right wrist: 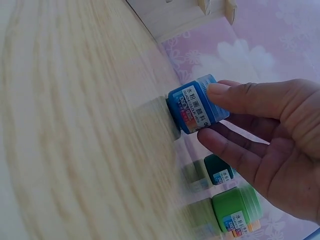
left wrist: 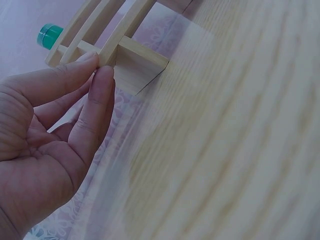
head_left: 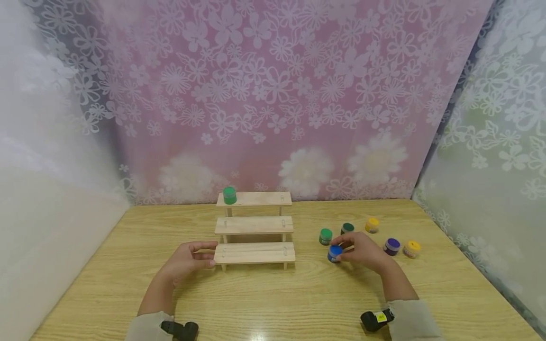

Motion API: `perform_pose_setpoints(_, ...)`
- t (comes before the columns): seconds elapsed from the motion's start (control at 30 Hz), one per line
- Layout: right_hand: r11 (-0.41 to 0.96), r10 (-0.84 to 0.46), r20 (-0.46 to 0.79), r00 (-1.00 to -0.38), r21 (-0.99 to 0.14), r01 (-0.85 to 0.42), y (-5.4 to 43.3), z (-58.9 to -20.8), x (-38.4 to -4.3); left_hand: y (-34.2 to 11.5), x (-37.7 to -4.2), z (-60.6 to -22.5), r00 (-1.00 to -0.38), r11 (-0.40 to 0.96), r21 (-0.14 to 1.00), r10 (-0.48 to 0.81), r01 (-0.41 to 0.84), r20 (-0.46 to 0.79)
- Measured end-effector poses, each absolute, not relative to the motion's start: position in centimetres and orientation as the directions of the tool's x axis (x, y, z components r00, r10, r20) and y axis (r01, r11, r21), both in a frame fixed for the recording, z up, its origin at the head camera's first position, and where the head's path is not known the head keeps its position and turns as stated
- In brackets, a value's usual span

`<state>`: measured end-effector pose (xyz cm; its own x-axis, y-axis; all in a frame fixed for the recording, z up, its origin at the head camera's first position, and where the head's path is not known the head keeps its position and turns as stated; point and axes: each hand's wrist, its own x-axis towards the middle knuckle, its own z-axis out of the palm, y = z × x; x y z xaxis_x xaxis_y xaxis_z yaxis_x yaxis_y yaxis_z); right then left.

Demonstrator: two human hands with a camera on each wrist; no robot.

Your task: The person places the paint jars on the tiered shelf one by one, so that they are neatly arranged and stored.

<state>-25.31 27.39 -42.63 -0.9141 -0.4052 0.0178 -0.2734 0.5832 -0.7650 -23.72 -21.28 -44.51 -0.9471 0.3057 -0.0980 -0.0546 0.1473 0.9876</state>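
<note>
A three-step wooden rack (head_left: pixel 254 253) stands on the table. My left hand (head_left: pixel 187 259) is at the left end of its lowest step, thumb and fingertips pinching the wood (left wrist: pixel 107 52). On the top step, at the left, sits a green paint jar (head_left: pixel 229 195). To the right of the rack my right hand (head_left: pixel 362 251) holds a blue paint jar (head_left: pixel 334 254) between thumb and fingers. The blue jar's printed label (right wrist: pixel 195 107) shows in the right wrist view. Close behind that hand are another green jar (head_left: pixel 325 236) and a dark green jar (head_left: pixel 347 228).
Farther right stand a purple jar (head_left: pixel 391 246) and two yellow jars, one near (head_left: pixel 412 249) and one farther back (head_left: pixel 372 225). A pink flowered cloth (head_left: pixel 264 104) hangs along the table's back edge, with pale cloths at both sides.
</note>
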Motion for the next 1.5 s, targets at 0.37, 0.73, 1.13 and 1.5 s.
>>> perform_pose_setpoints(0.37, 0.565, -0.357, 0.096, -0.929, -0.770, -0.297, 26.6, -41.7, -24.6, -21.2, -23.6, -44.4, -0.946, 0.153, 0.988, 0.314, -0.034, -0.082)
perform_pose_setpoints(0.73, 0.445, -0.344, 0.235, -0.909, -0.812, -0.378, 25.1, -40.8, -24.3, -21.5, -23.7, -44.5, -0.941, 0.130, 0.991, 0.333, -0.022, -0.064)
perform_pose_setpoints(1.13, 0.366, -0.311, 0.364, -0.878, -0.807, -0.464, 23.3, -39.6, -23.5, -21.4, -23.7, -44.5, -0.944, 0.130, 0.991, 0.322, -0.031, -0.072)
perform_pose_setpoints(1.5, 0.348, -0.299, 0.418, -0.858, -0.789, -0.506, 22.0, -39.1, -23.2, -21.3, -23.7, -44.5, -0.946, 0.134, 0.990, 0.317, -0.032, -0.074)
